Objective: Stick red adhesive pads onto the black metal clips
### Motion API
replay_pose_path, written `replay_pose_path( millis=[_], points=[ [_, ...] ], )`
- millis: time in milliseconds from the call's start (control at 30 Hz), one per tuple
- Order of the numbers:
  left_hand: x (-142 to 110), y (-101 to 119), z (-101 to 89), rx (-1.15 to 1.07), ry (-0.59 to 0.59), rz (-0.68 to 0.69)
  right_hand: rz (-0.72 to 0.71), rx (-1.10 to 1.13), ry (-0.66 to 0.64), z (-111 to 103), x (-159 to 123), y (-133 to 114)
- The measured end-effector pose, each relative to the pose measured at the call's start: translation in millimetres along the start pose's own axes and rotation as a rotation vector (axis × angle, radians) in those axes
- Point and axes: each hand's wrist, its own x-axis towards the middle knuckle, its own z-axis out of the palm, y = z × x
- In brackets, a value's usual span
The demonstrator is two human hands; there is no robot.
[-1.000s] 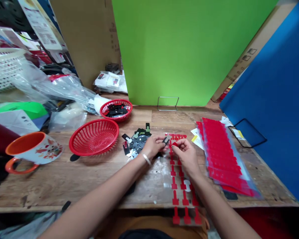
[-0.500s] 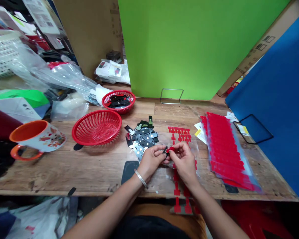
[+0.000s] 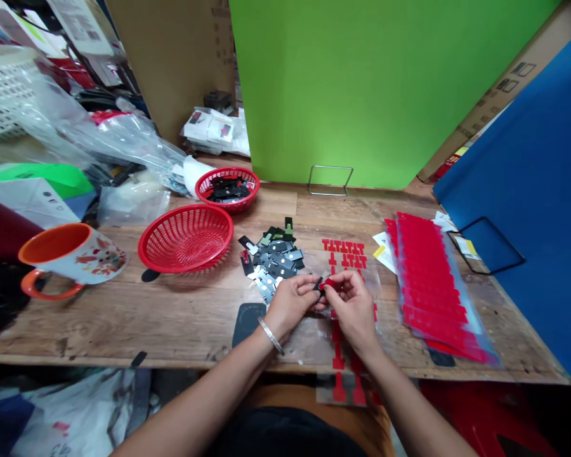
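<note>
My left hand (image 3: pixel 291 303) pinches a small dark flat piece (image 3: pixel 318 284) above the wooden table (image 3: pixel 171 317). My right hand (image 3: pixel 354 306) pinches a small red sticker (image 3: pixel 330 284) against that piece, fingertips of both hands meeting. Under my hands lies a clear sheet with rows of red stickers (image 3: pixel 343 252) that runs over the table's front edge. Just left of and behind my hands is a pile of several grey and black flat pieces (image 3: pixel 272 259).
An empty red mesh basket (image 3: pixel 186 237) and a smaller red basket holding dark pieces (image 3: pixel 227 188) stand at left. An orange-rimmed mug (image 3: pixel 71 259) is far left. A stack of red sticker sheets (image 3: pixel 428 289) lies at right. Green (image 3: pixel 375 89) and blue boards (image 3: pixel 528 190) stand behind.
Both hands drew back from the far part of the sticker sheet toward the table's front edge and came together, the red sticker now pressed against the dark piece.
</note>
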Motion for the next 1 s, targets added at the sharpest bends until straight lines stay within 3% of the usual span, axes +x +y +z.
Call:
replay_pose_path(
  millis=[1000],
  points=[
    [-0.5, -2.6, 2.2, 0.001, -0.010, 0.048, -0.027, -0.091, 0.042, 1.9, -2.0, -1.2]
  ],
)
